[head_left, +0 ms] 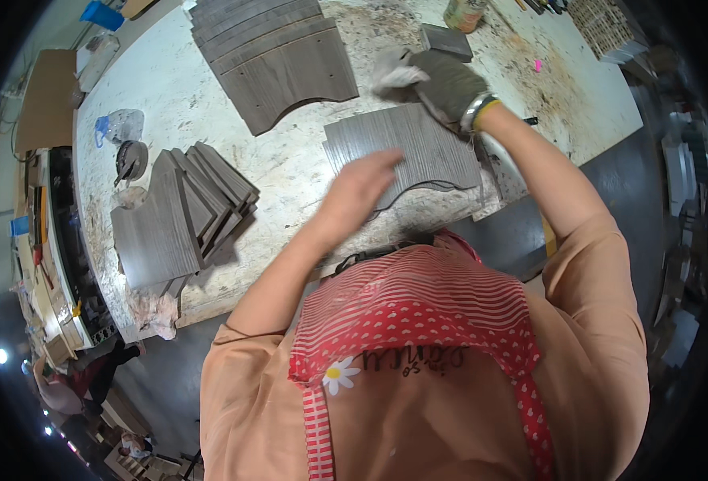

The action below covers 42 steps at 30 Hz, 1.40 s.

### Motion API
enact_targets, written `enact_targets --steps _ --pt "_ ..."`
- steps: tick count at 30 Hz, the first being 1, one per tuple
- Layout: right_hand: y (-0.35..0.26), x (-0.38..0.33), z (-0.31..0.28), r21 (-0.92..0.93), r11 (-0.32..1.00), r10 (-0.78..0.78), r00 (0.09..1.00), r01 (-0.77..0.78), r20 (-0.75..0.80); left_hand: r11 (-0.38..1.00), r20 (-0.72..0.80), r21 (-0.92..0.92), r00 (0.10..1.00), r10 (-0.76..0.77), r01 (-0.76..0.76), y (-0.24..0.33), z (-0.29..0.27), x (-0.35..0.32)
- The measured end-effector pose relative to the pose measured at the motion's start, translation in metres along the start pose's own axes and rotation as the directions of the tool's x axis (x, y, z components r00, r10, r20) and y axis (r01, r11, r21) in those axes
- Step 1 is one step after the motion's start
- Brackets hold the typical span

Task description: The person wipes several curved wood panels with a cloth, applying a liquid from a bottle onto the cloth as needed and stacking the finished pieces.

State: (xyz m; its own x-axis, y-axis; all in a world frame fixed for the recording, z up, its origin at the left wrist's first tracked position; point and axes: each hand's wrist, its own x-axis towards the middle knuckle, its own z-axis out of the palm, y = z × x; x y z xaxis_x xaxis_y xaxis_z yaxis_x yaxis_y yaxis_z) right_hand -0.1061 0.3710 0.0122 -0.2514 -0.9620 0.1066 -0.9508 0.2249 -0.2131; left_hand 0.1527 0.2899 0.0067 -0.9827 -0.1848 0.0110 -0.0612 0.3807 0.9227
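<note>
A grey wood-grain panel [418, 144] with a curved cutout on its near edge lies in front of me on the worktable, apparently atop another. My bare left hand [360, 192] is over the panel's left part, fingers stretched out and slightly blurred; whether it touches cannot be made out. My right hand [452, 86] wears a dark grey-green work glove and is closed on a white rag [396, 72], just beyond the panel's far edge. Motion smears the rag.
Overlapping grey panels [290, 68] lie at the far middle; another fanned pile [157, 228] is at the left. A tape roll [132, 160] sits beyond it. A dark block [446, 42], a jar [465, 14] and a woven basket [602, 30] stand far right. The worktable [282, 180] is paint-stained.
</note>
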Motion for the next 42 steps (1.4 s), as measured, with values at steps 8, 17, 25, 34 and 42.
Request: enact_targets --steps 8,17,25,34,42 --pt "0.015 -0.098 -0.041 0.205 0.889 0.442 0.884 -0.409 -0.150 0.763 -0.057 0.620 0.959 0.279 -0.185 -0.015 -0.032 0.073" --pt "0.015 -0.145 -0.031 0.333 0.745 0.648 0.745 -0.578 -0.157 0.871 0.093 0.492 0.994 -0.058 0.005 -0.017 -0.041 0.123" --pt "0.044 -0.144 -0.055 0.777 0.502 0.596 0.803 -0.380 0.008 0.821 0.135 0.319 0.880 0.456 -0.474 0.108 -0.072 0.053" --pt "0.023 -0.044 -0.054 0.120 0.981 -0.180 0.952 0.154 0.247 0.677 0.112 0.546 0.844 0.525 -0.493 0.104 -0.054 0.030" --pt "0.007 -0.043 -0.011 0.843 0.377 0.275 0.915 -0.385 0.295 0.975 -0.222 -0.205 0.967 -0.127 0.081 0.019 -0.071 0.030"
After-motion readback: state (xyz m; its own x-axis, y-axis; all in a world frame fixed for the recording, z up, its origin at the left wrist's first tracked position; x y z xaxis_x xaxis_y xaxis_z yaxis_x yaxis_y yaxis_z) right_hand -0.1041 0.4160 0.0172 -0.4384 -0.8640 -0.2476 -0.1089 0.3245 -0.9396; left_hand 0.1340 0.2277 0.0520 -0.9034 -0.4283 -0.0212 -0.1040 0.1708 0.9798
